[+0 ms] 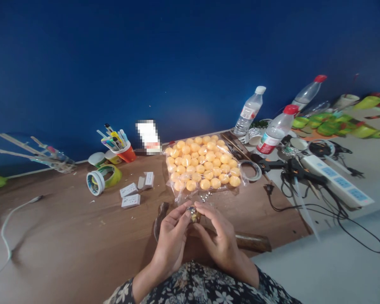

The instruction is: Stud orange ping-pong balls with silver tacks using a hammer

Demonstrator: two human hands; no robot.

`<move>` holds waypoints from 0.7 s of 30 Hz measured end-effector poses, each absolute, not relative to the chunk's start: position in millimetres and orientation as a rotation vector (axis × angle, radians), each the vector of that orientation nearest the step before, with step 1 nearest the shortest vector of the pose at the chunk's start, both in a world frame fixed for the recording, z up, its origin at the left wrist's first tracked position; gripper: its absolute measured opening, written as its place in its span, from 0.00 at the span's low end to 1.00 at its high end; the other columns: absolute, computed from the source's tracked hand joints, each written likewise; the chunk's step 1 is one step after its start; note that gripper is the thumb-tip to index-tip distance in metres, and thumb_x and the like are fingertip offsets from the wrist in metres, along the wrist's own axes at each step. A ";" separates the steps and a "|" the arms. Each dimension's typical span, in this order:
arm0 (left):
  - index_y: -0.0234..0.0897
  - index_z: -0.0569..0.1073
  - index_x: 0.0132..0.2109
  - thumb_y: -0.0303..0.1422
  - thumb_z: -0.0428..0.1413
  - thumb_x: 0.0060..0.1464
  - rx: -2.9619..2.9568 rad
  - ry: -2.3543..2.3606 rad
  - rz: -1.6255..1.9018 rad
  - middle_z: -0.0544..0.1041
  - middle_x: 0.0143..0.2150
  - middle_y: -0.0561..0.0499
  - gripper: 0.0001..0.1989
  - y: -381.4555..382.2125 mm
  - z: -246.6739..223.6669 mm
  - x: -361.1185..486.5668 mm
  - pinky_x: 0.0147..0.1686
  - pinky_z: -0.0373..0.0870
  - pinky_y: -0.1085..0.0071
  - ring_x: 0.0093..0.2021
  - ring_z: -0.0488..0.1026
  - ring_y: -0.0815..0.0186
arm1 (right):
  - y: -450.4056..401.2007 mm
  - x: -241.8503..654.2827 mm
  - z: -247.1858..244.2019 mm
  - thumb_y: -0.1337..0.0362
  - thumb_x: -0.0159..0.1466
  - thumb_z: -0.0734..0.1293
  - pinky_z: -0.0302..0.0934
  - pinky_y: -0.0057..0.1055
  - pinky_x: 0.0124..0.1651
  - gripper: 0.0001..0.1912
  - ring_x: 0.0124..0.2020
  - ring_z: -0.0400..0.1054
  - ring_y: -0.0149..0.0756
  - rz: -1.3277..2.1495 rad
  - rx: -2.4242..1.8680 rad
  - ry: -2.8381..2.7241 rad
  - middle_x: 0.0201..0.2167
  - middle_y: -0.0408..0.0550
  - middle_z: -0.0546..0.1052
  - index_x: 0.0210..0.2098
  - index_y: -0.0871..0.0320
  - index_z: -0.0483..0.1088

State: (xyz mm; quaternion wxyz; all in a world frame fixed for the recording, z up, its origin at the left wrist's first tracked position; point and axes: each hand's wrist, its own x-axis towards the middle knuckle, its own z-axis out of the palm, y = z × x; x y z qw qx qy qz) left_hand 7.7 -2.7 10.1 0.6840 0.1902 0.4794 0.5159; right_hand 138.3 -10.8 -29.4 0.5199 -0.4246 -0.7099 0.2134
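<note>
Between the fingertips of my left hand [171, 236] and my right hand [220, 238] is a small round shiny object [194, 214], silvery on top with yellowish patches. Its exact kind cannot be made out. Both hands are closed on it, the left from its left side and the right from above and its right side. Under my hands lies a hammer, its dark curved head to the left and its wooden handle [253, 242] sticking out to the right. Just beyond my fingertips, small shiny bits [205, 197] are scattered beside a clear bag of yellow-orange balls [202, 164].
Small white boxes [131, 201], tape rolls [112, 175] and a cup of pens [126, 153] stand to the left. On the right are plastic bottles [274, 133], a glue gun [296, 171], a power strip [338, 179] and looped black cable [329, 207]. A blue wall [177, 63] rises behind.
</note>
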 end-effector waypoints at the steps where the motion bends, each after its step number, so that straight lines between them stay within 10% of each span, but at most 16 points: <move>1: 0.31 0.78 0.45 0.36 0.67 0.43 0.435 1.080 1.155 0.81 0.34 0.45 0.21 -2.6 9.8 8.1 0.31 0.73 0.76 0.30 0.76 0.68 | -10.8 138.0 -30.4 0.71 0.63 0.65 0.67 0.42 0.55 0.21 0.53 0.70 0.44 0.510 -1.023 -1.689 0.52 0.56 0.75 0.56 0.55 0.63; 21: 0.32 0.76 0.42 0.33 0.66 0.46 0.470 1.041 1.172 0.78 0.34 0.48 0.16 -3.8 4.0 7.0 0.31 0.72 0.77 0.32 0.73 0.70 | -10.4 138.0 -32.3 0.71 0.63 0.66 0.68 0.39 0.54 0.22 0.52 0.71 0.41 0.544 -1.020 -1.666 0.50 0.54 0.76 0.56 0.55 0.63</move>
